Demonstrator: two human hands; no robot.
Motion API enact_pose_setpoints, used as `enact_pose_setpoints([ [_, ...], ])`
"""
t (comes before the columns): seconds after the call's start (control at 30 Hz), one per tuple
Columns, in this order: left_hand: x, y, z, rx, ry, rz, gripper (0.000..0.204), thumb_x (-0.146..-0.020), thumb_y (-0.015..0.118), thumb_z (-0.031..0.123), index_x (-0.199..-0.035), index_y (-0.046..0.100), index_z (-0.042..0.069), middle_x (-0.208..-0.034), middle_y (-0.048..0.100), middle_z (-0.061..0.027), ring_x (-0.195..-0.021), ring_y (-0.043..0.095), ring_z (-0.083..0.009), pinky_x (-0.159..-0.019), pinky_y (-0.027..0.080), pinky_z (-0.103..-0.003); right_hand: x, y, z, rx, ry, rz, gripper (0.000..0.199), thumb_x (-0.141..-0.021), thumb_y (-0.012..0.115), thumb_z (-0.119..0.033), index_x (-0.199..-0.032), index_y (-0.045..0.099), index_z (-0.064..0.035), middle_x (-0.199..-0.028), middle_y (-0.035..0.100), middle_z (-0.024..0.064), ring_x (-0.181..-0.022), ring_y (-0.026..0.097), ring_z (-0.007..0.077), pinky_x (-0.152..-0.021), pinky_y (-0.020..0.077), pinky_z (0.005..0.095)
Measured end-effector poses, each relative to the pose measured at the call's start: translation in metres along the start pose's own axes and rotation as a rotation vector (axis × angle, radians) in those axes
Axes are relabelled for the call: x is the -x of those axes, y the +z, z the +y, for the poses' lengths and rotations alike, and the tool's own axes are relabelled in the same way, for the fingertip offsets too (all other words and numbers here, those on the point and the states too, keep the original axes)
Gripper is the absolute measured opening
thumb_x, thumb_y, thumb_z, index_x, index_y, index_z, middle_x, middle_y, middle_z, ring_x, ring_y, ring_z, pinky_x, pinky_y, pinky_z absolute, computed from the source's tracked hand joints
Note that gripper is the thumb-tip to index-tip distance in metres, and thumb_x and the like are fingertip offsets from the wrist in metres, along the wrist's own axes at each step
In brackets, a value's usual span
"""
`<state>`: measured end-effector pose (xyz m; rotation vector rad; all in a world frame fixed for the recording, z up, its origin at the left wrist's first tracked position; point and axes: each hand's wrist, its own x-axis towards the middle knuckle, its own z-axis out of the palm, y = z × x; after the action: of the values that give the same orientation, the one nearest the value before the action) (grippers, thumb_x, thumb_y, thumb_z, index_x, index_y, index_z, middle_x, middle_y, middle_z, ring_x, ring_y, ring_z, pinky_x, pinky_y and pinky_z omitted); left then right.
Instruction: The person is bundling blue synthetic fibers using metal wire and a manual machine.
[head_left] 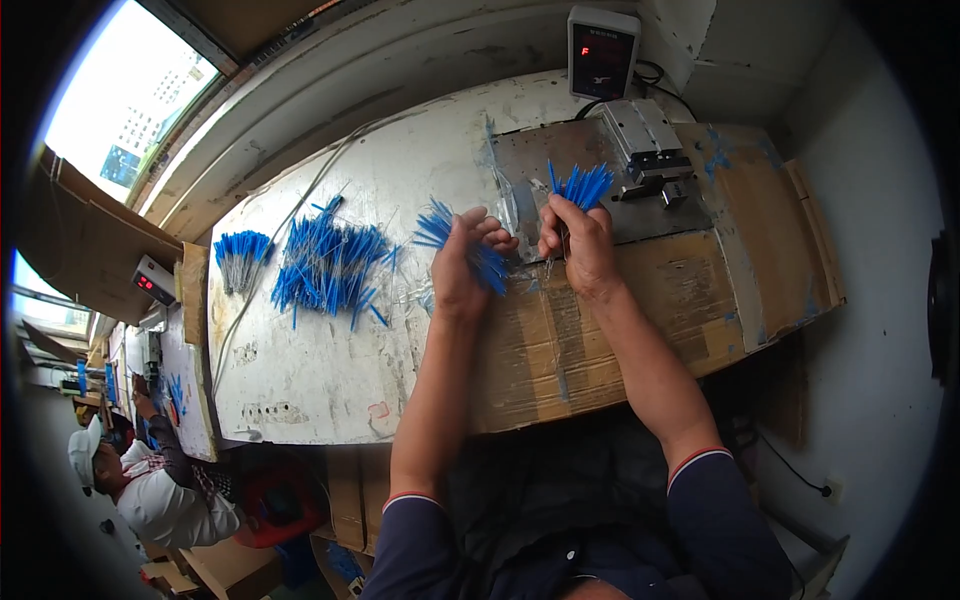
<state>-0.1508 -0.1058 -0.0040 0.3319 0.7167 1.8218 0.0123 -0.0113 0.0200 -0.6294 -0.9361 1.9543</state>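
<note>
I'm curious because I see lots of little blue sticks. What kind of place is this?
Probably a small factory workbench. Loose thin blue plastic sticks lie heaped on the worn white tabletop, a small grey metal machine sits behind, and another worker sits at the next bench.

Premises are a small factory assembly workshop. Evidence: a worn white workbench [300,380] patched with cardboard and tape, a metal fixture plate with a small bench-mounted machine [650,150], and a digital counter box [602,55] with a red display. Loose piles of identical short blue wire pieces [325,262] and another seated worker [160,490] at a similar adjoining station indicate line production.
</note>
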Motion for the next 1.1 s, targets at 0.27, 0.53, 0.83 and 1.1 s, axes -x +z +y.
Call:
enact_pose_setpoints([
  [0.27, -0.001, 0.001, -0.002, 0.031, 0.016, -0.038, 0.048, -0.111, 0.039, 0.042, -0.129, 0.054, 0.000, -0.114, 0.064, -0.0145, -0.104, 0.065, -0.0261, -0.098, 0.053, -0.040, 0.013, 0.027, 0.019, 0.564, -0.188, -0.210, 0.014, -0.093, 0.068, -0.009, -0.103, 0.071, 0.0011, -0.093, 0.074, 0.0035, -0.087, 0.066, 0.0081, -0.077, 0.0548, 0.0278],
  [0.53, 0.004, 0.008, -0.003, -0.040, -0.043, -0.107, 0.052, -0.111, 0.035, 0.043, -0.135, 0.051, 0.000, -0.124, 0.064, -0.0168, -0.113, 0.064, -0.0278, -0.103, 0.051, -0.041, 0.020, 0.038, 0.005, 0.619, -0.121, -0.205, 0.014, -0.092, 0.076, -0.009, -0.101, 0.072, 0.0007, -0.093, 0.072, 0.0022, -0.087, 0.064, 0.0078, -0.078, 0.0535, 0.0267],
  [0.83, 0.007, 0.015, -0.005, -0.103, -0.058, -0.125, 0.050, -0.111, 0.038, 0.039, -0.141, 0.047, 0.001, -0.133, 0.061, -0.0188, -0.122, 0.061, -0.0290, -0.110, 0.046, -0.042, 0.016, 0.034, 0.011, 0.890, -0.187, -0.203, 0.023, -0.082, 0.079, -0.015, -0.100, 0.072, -0.0025, -0.089, 0.073, 0.0107, -0.082, 0.072, 0.0206, -0.078, 0.0545, 0.0331],
  [1.1, 0.010, 0.017, -0.003, -0.242, -0.051, -0.091, 0.037, -0.104, 0.058, 0.018, -0.136, 0.052, 0.000, -0.124, 0.065, -0.0121, -0.113, 0.063, -0.0214, -0.105, 0.048, -0.037, 0.009, 0.020, 0.016, 0.450, -0.010, -0.107, 0.010, -0.083, 0.074, -0.009, -0.090, 0.072, -0.0014, -0.079, 0.065, -0.0027, -0.075, 0.058, 0.0061, -0.070, 0.0487, 0.0258],
])
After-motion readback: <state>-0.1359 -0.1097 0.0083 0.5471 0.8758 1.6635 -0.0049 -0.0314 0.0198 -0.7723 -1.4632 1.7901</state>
